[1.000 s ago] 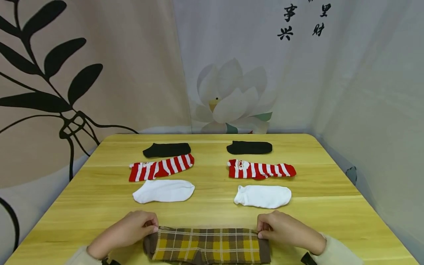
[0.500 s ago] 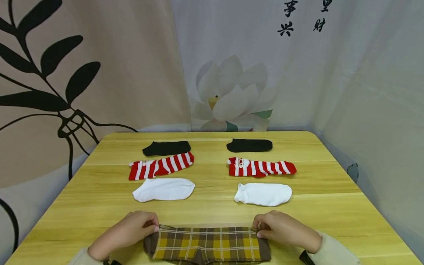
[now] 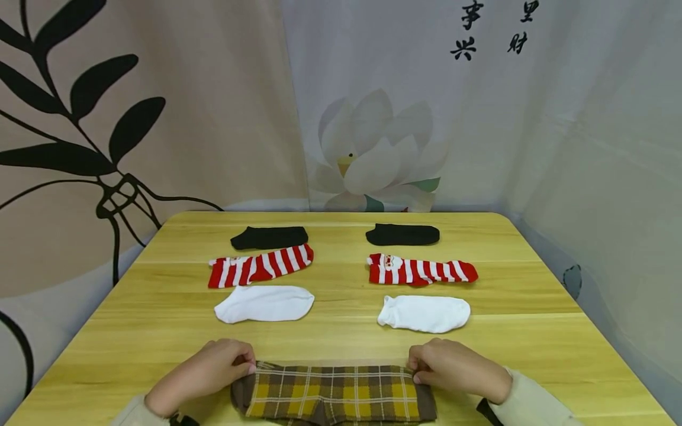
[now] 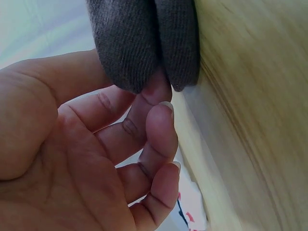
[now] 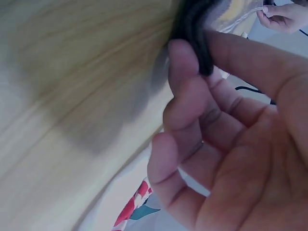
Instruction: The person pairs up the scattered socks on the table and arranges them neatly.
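A brown-and-yellow plaid sock with plain brown ends lies stretched sideways at the table's near edge. My left hand pinches its far left corner between thumb and fingers. At the far right corner, my right hand does the same. In the left wrist view the brown ribbed end shows two rounded layers, with the thumb against one of them. The right wrist view has the dark end between thumb and fingertips. The sock's front edge is partly cut off by the head view's bottom.
Beyond the hands are two white socks, two red-and-white striped socks and two black socks, laid out in a left and a right column. They lie on a wooden table, with a printed curtain behind it.
My right hand has shifted slightly left along the sock's far edge. The left hand and the socks stay put; the head view has tilted a little.
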Demonstrator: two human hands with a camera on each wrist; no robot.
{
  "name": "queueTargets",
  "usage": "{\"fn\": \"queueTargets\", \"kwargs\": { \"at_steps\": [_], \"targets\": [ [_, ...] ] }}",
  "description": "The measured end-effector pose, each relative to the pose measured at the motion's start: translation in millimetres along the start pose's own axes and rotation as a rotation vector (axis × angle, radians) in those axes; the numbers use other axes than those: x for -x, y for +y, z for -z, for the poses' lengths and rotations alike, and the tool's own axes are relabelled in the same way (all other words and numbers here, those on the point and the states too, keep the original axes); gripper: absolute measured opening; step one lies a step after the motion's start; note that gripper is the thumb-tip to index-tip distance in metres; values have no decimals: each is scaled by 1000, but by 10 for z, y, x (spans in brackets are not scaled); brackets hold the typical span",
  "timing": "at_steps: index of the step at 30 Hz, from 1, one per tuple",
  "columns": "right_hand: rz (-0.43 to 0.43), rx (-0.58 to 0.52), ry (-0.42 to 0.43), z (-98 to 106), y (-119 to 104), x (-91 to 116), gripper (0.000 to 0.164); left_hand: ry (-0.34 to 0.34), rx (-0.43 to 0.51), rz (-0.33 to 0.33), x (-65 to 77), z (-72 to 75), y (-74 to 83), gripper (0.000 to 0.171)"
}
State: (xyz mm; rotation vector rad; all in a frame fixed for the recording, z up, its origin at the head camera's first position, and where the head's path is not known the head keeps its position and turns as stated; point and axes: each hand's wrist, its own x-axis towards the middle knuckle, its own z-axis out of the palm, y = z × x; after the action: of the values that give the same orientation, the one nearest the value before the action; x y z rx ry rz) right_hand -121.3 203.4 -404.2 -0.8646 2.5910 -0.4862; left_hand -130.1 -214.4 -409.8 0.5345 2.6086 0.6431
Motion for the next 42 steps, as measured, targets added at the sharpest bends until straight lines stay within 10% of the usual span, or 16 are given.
{"fn": "queueTargets", "kwargs": {
  "at_steps": [31,42],
  "targets": [
    [47,321,-3,134,-216,-135,34,66,-41,-15,44,-9,54,11],
    [60,225,63,345,-314,-375,4,173,-12,78,124,230,-22,8]
  ]
}}
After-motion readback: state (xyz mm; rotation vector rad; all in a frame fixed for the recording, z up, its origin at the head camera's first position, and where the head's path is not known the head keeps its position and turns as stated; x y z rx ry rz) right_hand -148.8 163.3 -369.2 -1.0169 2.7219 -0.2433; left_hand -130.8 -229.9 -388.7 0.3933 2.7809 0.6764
